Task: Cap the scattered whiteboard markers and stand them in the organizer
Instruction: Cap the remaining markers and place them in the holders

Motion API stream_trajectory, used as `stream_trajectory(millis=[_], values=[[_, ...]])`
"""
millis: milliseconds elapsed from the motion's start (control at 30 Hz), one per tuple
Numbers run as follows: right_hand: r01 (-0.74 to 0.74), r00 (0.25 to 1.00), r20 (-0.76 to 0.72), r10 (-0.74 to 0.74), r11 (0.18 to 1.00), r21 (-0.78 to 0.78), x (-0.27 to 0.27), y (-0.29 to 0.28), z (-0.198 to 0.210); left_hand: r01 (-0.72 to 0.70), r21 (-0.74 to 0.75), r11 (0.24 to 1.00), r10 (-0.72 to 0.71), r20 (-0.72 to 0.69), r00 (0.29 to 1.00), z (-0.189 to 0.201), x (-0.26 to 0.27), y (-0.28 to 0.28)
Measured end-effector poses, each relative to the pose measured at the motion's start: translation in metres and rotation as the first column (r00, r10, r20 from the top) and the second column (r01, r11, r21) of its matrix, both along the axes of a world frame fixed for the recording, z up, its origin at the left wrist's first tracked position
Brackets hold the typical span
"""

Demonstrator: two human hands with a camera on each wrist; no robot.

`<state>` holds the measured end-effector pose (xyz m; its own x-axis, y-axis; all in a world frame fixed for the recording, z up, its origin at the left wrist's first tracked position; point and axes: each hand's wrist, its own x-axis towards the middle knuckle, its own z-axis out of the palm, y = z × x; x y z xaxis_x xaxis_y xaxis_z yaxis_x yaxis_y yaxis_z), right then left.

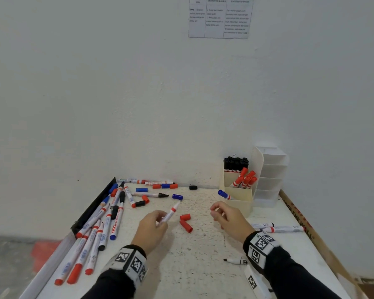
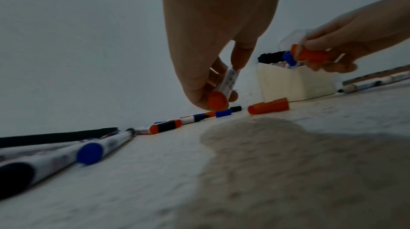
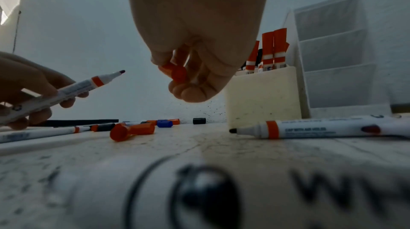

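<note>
The cream organizer stands at two o'clock on the table, already stocked with capped markers. At centre the left hand curls round the barrel of an uncapped red marker, nib aimed toward one o'clock. The right hand pinches a red cap. Both look light, rigid, smooth plastic: grip the barrel mid-length and the cap by its sides.
</note>
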<state>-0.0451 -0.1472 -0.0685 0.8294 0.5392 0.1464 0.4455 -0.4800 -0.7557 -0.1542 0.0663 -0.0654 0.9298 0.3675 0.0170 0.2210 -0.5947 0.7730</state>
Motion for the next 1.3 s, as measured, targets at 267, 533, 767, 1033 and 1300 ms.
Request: stream_trajectory(millis=[267,533,767,1033,1300], values=[[-0.006,0.993,0.121,0.009,1.0,-0.02,0.002,0.013,-0.008,0.168,0.059,0.984,-0.165,-0.055,0.985,-0.013,0.01,-0.026],[0.001,0.998,0.055,-0.006,0.996,0.094,-0.001,0.013,-0.007,0.177,0.109,0.978,-0.175,-0.033,0.984,-0.013,0.01,-0.027],[-0.094,0.995,-0.015,0.095,0.995,0.039,-0.009,0.017,0.001,0.283,0.037,0.958,-0.283,-0.023,0.959,-0.006,0.006,-0.031],[0.009,0.999,-0.042,-0.008,1.0,0.024,-0.013,0.009,0.018,0.367,-0.186,0.911,-0.394,-0.136,0.909,0.017,0.009,-0.068],[-0.04,0.999,-0.033,0.044,0.993,0.112,-0.011,-0.038,0.036,0.388,-0.602,0.698,-0.534,-0.075,0.842,0.024,0.022,-0.102]])
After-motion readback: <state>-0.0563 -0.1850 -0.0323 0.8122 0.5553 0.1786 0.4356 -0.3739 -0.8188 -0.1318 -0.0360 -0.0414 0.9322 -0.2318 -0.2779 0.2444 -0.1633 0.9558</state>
